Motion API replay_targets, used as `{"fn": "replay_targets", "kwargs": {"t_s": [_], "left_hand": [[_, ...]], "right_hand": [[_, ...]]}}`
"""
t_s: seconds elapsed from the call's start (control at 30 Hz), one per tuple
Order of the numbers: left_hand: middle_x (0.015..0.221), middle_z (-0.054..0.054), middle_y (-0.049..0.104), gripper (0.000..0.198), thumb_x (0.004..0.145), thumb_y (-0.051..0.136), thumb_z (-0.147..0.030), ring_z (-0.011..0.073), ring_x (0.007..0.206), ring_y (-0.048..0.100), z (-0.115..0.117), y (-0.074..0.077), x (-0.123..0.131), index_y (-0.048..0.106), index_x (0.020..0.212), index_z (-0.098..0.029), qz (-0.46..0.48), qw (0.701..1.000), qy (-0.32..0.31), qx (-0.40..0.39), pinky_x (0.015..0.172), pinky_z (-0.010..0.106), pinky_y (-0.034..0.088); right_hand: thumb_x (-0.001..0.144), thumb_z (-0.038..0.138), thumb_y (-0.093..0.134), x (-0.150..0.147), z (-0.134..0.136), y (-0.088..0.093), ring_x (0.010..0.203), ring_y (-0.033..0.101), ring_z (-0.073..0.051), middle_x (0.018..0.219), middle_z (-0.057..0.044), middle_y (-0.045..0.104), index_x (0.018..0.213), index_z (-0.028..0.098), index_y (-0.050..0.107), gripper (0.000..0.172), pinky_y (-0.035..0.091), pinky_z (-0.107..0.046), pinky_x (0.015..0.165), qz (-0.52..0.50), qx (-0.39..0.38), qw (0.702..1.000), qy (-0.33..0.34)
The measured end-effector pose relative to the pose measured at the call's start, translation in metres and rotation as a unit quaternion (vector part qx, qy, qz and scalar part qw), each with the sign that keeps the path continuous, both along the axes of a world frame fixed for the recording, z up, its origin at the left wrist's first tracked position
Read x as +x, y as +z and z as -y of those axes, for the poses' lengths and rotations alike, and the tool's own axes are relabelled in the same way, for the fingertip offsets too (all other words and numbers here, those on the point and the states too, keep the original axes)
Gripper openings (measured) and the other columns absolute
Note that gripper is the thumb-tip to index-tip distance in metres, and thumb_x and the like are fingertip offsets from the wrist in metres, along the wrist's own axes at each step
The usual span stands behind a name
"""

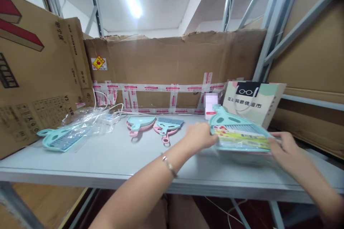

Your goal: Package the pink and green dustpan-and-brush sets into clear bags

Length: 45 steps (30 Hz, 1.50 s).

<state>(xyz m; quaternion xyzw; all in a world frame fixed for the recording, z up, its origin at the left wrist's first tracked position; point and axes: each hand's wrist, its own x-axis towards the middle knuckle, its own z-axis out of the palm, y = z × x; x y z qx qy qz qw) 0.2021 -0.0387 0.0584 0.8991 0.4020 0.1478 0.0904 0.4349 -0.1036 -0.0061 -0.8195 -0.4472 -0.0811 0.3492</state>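
Between my two hands, at the right part of the shelf, is a packaged dustpan and brush set (239, 134), light blue with a yellow-green printed label. A paler layer shows beneath it, too blurred to make out. My left hand (200, 136) is closed on its left edge, the thumb toward me. My right hand (286, 150) grips the opposite edge near the label's end. A small light-blue dustpan (142, 121) lies over a pink one mid-shelf. Beside it, a blue brush (170, 123) rests on a pink piece. Farther left is another light-blue dustpan with a brush (61, 139), partly under clear plastic.
Clear plastic wrapping (90, 121) and a white cable lie at the left. A taped cardboard box (161, 61) forms the back, with a large carton (40, 78) on the left. A phone (211, 107) and a printed paper bag (249, 96) stand behind the set.
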Motion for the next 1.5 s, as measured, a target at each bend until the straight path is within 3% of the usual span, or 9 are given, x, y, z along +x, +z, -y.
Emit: {"fn": "replay_targets", "kwargs": {"t_s": [0.13,0.33,0.57,0.7,0.83,1.03,1.27,1.4,1.5], "left_hand": [[0.097,0.011,0.068,0.035,0.073,0.048,-0.038,0.0247,0.09,0.062,-0.02,-0.024,0.044,0.064,0.093,-0.015,0.001,0.994,-0.015,-0.108,0.069,0.029,0.048],[0.107,0.015,0.064,0.043,0.076,0.043,-0.038,0.0276,0.098,0.06,-0.021,-0.058,0.06,0.059,0.107,-0.013,0.01,0.996,0.001,-0.093,0.079,0.036,0.049],[0.109,0.015,0.064,0.052,0.081,0.037,-0.049,0.0266,0.098,0.06,-0.018,-0.057,0.058,0.052,0.116,-0.014,0.006,0.996,-0.009,-0.089,0.078,0.035,0.048],[0.105,0.016,0.065,0.061,0.084,0.023,-0.059,0.0273,0.096,0.061,-0.033,-0.029,0.032,0.06,0.104,-0.015,0.011,0.999,-0.006,-0.052,0.076,0.035,0.047],[0.106,0.015,0.065,0.042,0.089,0.029,-0.04,0.0244,0.099,0.06,-0.075,-0.003,-0.034,0.063,0.101,-0.018,-0.042,0.99,0.13,0.016,0.078,0.031,0.044],[0.109,0.027,0.06,0.029,0.081,0.047,-0.024,0.0364,0.107,0.054,-0.123,-0.016,-0.121,0.065,0.098,-0.008,-0.089,0.959,0.268,0.02,0.088,0.048,0.035],[0.1,0.022,0.064,0.025,0.082,0.047,-0.023,0.0328,0.097,0.059,-0.129,-0.033,-0.122,0.065,0.094,-0.01,-0.096,0.951,0.29,0.057,0.093,0.053,0.024],[0.094,0.02,0.065,0.024,0.081,0.049,-0.027,0.0333,0.1,0.054,-0.122,-0.021,-0.131,0.065,0.088,-0.011,-0.102,0.945,0.295,0.1,0.093,0.052,0.021],[0.093,0.018,0.064,0.02,0.08,0.045,-0.015,0.0321,0.101,0.05,-0.111,-0.005,-0.139,0.063,0.087,-0.012,-0.105,0.939,0.291,0.147,0.092,0.051,0.021]], "right_hand": [[0.077,0.039,0.032,0.042,-0.007,-0.013,0.066,0.059,-0.031,0.077,-0.014,0.061,0.087,0.027,0.041,0.018,0.042,-0.038,0.063,-0.034,-0.071,0.996,-0.032],[0.083,0.037,0.024,0.053,-0.017,-0.038,0.087,0.058,-0.034,0.092,-0.021,0.061,0.1,0.016,0.047,0.036,0.043,-0.037,0.074,0.09,-0.158,0.983,-0.027],[0.084,0.041,0.031,0.047,-0.033,-0.038,0.091,0.054,-0.035,0.098,-0.022,0.054,0.1,0.01,0.051,0.041,0.042,-0.039,0.073,0.199,-0.163,0.964,-0.071],[0.081,0.034,0.037,0.038,-0.03,-0.03,0.085,0.055,-0.034,0.095,-0.021,0.055,0.097,0.015,0.05,0.028,0.042,-0.039,0.07,0.222,-0.101,0.968,-0.05],[0.079,0.024,0.038,0.027,-0.024,-0.023,0.083,0.054,-0.034,0.092,-0.019,0.057,0.089,0.02,0.049,0.016,0.04,-0.039,0.065,0.268,-0.011,0.963,-0.041],[0.074,0.015,0.038,0.013,-0.022,-0.013,0.084,0.055,-0.031,0.09,-0.017,0.061,0.076,0.022,0.044,0.01,0.04,-0.039,0.07,0.271,0.163,0.948,-0.028],[0.076,0.019,0.038,-0.049,-0.032,0.024,0.088,0.056,-0.025,0.084,-0.012,0.06,0.079,0.021,0.043,0.006,0.039,-0.038,0.084,0.216,0.293,0.921,0.141],[0.077,0.02,0.039,-0.089,-0.052,0.045,0.084,0.055,-0.022,0.083,-0.009,0.058,0.08,0.021,0.046,0.008,0.04,-0.036,0.083,0.16,0.328,0.905,0.217],[0.077,0.021,0.04,-0.108,-0.069,0.058,0.081,0.054,-0.019,0.083,-0.007,0.056,0.08,0.02,0.048,0.009,0.042,-0.033,0.078,0.076,0.35,0.897,0.26]]}}
